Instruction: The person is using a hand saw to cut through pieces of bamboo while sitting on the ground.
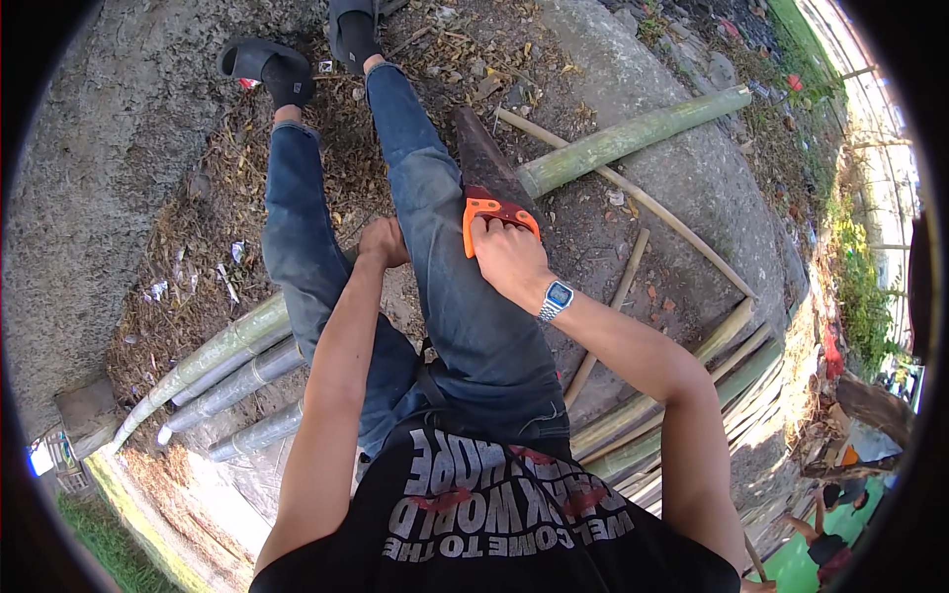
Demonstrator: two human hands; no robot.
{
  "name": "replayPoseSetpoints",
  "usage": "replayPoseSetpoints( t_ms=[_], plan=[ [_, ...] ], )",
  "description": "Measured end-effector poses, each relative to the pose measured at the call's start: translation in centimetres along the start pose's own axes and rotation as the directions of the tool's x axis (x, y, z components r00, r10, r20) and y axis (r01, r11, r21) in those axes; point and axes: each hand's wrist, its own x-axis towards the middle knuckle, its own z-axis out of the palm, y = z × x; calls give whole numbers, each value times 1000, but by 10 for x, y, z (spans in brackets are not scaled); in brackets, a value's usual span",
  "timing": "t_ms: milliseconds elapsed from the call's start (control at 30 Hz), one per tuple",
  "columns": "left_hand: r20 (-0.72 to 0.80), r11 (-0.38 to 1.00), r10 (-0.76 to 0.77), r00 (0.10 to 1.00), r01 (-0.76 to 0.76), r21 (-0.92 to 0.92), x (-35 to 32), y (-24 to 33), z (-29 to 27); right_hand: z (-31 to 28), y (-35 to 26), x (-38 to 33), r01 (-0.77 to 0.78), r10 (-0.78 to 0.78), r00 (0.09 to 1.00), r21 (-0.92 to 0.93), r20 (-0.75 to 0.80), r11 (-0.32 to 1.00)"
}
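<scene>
My right hand (509, 252) is closed round the orange handle of a handsaw (491, 163), beside my right knee. Its dark blade points away from me and lies against the near end of a thick green bamboo pole (638, 138). Between my knees, my left hand (384, 242) is closed on what appears to be a bamboo pole (232, 338), which passes behind my left leg toward the lower left. My fingers there are partly hidden, and my right leg covers whether the two bamboo lengths are one piece.
Several grey-green bamboo poles (237, 383) lie at the left. More poles (712, 395) are stacked at the right, near thin sticks (682, 222). A rough concrete slab (99, 198) borders the left. Dry leaves and litter cover the ground. People (825, 544) are at the far lower right.
</scene>
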Motion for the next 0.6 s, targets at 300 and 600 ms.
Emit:
replayPoseSetpoints(
  t_ms=[300, 600],
  plan=[
    [27, 999, -35, 999, 35, 14, -2, -1, -1, -15, 41, -123, -333, 662, 749, 881, 31, 335],
    [115, 1000, -7, 993, 4, 29, -1, 3, -10, 5, 30, -257, -426, 643, 765, 731, -22, 532]
  ],
)
